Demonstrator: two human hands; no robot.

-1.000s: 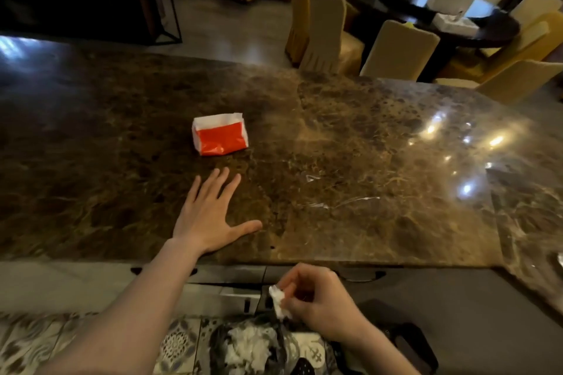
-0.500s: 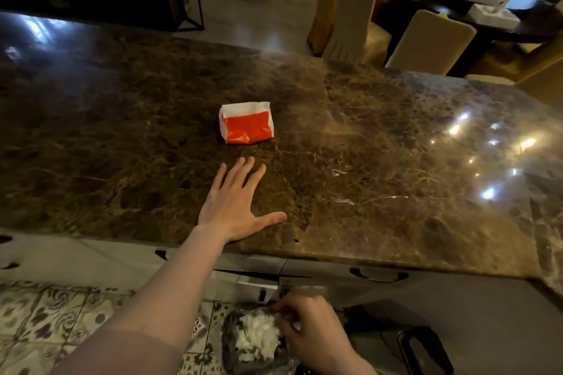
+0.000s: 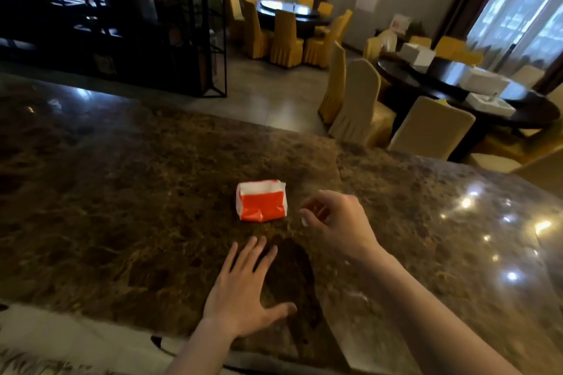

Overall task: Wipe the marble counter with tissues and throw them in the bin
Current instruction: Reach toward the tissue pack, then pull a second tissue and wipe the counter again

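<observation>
A red and white tissue pack [image 3: 262, 200] lies on the brown marble counter [image 3: 122, 207]. My left hand [image 3: 243, 292] rests flat on the counter near its front edge, fingers spread, holding nothing. My right hand [image 3: 335, 219] hovers above the counter just right of the pack, fingers loosely curled and apart, with nothing clearly in them. The bin is out of view below the counter.
Beyond the counter stand chairs with yellow and cream covers [image 3: 356, 100] around dark round tables [image 3: 475, 94] that bear white boxes. A black metal shelf frame [image 3: 170, 24] stands at the back left. Patterned floor tiles [image 3: 27, 362] show at the bottom left.
My right hand rose from the bin below the counter to beside the tissue pack, without the crumpled tissue. The view tilted up, so the bin left the frame. My left hand stayed flat.
</observation>
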